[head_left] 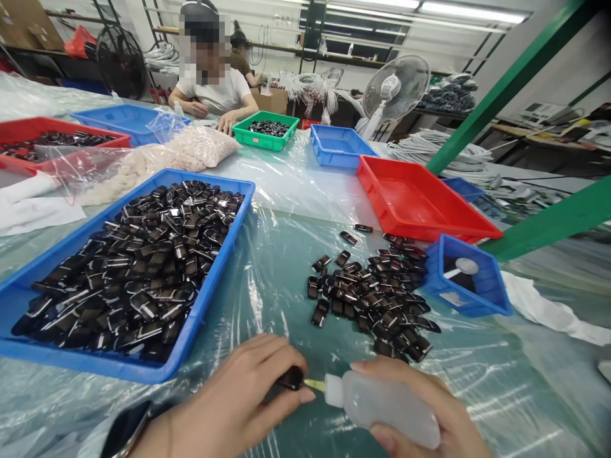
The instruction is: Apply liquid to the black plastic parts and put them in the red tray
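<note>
Between the fingers and thumb of my left hand (pixel 260 388) is a small glossy black plastic piece (pixel 292 378). My right hand (pixel 429 401) is wrapped round a translucent white squeeze bottle (pixel 382 404), tilted on its side. The bottle's thin yellowish nozzle (pixel 314 384) points left and meets or nearly meets the piece; exact contact I cannot tell. Beyond my hands lies a loose pile of similar black pieces (pixel 367 286) on the plastic-covered table (pixel 277 286). A large blue tray (pixel 214 286) at the left holds many more of them.
Right of the pile stands a small blue bin (pixel 470 302) with a white scoop (pixel 465 266) inside. Behind are a red tray (pixel 415 197), a blue tray (pixel 334 146) and a green tray (pixel 265 140). A green post (pixel 515 89) slants at the right. Across the table sits a person (pixel 214 95).
</note>
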A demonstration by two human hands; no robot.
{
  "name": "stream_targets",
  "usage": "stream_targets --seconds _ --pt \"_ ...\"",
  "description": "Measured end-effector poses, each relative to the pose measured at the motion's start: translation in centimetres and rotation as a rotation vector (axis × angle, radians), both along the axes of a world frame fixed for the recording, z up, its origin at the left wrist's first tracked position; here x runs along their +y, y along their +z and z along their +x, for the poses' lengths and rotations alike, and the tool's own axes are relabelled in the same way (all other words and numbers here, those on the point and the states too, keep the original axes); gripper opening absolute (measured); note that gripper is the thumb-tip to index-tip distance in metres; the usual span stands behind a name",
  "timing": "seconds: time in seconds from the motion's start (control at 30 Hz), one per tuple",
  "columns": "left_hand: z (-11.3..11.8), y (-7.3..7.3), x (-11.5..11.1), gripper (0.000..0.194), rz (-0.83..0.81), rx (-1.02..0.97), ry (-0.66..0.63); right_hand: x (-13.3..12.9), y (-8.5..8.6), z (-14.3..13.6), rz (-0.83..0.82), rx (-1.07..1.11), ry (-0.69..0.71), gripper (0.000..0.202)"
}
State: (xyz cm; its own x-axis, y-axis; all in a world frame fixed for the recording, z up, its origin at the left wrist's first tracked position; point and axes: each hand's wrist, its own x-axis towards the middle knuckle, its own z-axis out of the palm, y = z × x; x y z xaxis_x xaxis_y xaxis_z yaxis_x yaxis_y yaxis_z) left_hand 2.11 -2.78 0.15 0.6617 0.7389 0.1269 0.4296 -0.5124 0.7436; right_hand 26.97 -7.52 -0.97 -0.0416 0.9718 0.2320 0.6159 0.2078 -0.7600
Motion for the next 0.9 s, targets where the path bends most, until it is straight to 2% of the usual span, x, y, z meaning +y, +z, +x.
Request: stream_targets --seconds 0.13,0.27,0.53,0.8,0.9 --pt "-0.4 0.8 -0.4 0.020 -0.042 0.046 -0.032 -0.1 -0.2 0.2 0.011 -0.019 0.006 0.030" --pt "-0.6 0.7 -0.6 0.020 -0.096 0.094 -0.060 0.0 0.1 0.6 0.012 -0.056 0.043 0.029" --pt "-0.4 0.3 -0.3 0.018 0.050 0.062 -0.067 0.5 1.2 1.3 0.051 -0.190 0.188 0.040" --pt "-0.5 0.1 -0.3 0.016 0.043 0.044 -0.045 0.3 0.9 1.3 0.021 -0.183 0.158 0.035" --pt "-0.5 0.0 -0.4 0.018 0.041 0.044 -0.047 0.1 0.8 1.0 -0.012 -0.151 0.091 0.030"
